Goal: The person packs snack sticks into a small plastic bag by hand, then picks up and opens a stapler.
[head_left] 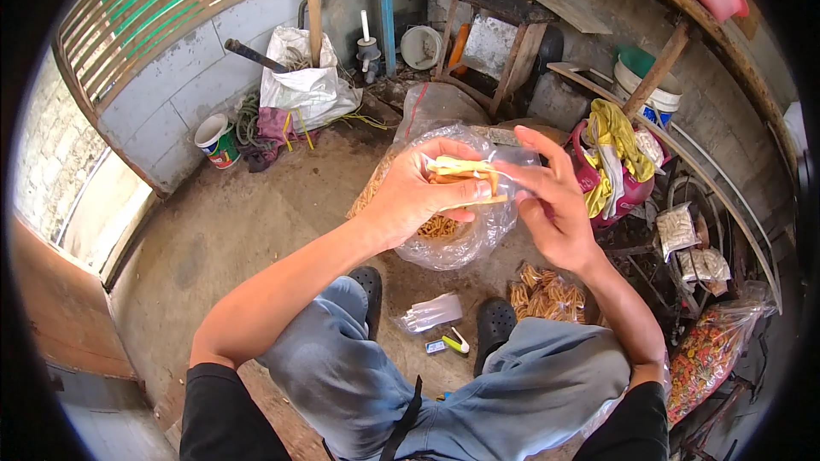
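My left hand [410,192] is closed around a small bunch of yellow-orange stick snacks [465,172], thumb across the front. Close by on the right, my right hand [559,205] has a thin clear plastic bag [518,159] at its fingertips, by the ends of the sticks. Its index finger points up, and the exact grip is partly hidden by glare. Below both hands, a large clear plastic sack [461,243] stands open with brown stick snacks [438,228] inside.
Between my feet lie a stack of flat clear bags [430,313], a green-handled tool [459,341] and a small blue-white box [436,347]. Filled snack bags [547,294] rest by my right foot. A sack of colourful snacks [713,358] stands far right, and a magenta tub [628,192] holds cloths.
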Demonstrator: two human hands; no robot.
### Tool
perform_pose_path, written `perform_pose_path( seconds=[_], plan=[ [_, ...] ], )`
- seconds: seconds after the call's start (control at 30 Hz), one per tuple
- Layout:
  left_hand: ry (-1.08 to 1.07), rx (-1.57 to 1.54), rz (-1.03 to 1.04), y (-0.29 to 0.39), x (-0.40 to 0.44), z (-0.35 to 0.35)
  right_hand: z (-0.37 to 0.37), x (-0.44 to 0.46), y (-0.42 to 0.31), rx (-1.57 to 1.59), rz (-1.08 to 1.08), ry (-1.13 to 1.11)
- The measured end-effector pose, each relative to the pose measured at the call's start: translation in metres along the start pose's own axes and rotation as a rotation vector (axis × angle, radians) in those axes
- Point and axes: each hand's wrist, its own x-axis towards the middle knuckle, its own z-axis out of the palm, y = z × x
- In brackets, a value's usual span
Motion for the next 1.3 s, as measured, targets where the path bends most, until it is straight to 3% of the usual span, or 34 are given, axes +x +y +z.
perform_pose_path(
  seconds=[0.4, 0.77, 1.0, 1.2, 1.27, 1.3],
  plan=[
    [-0.021, -0.075, -0.023, 0.0, 0.0, -0.001, 0.0, 0.002, 0.003, -0.057, -0.044, 0.052],
    [-0.01, -0.11, -0.042, 0.002, -0.001, -0.004, 0.009, 0.0, 0.012, 0.16, -0.065, 0.096],
    [-0.024, -0.132, -0.064, -0.002, 0.001, -0.007, 0.008, 0.003, 0.006, 0.066, -0.032, 0.022],
    [0.005, -0.308, -0.118, 0.002, 0.005, -0.012, 0.004, 0.004, 0.012, 0.13, -0.086, 0.144],
    [0.103, -0.347, -0.046, 0.004, 0.008, -0.016, 0.005, 0.004, 0.019, 0.352, -0.021, 0.258],
    [0.109, -0.374, -0.028, 0.004, 0.009, -0.021, 0.004, 0.006, 0.023, 0.31, 0.043, 0.299]
  ],
)
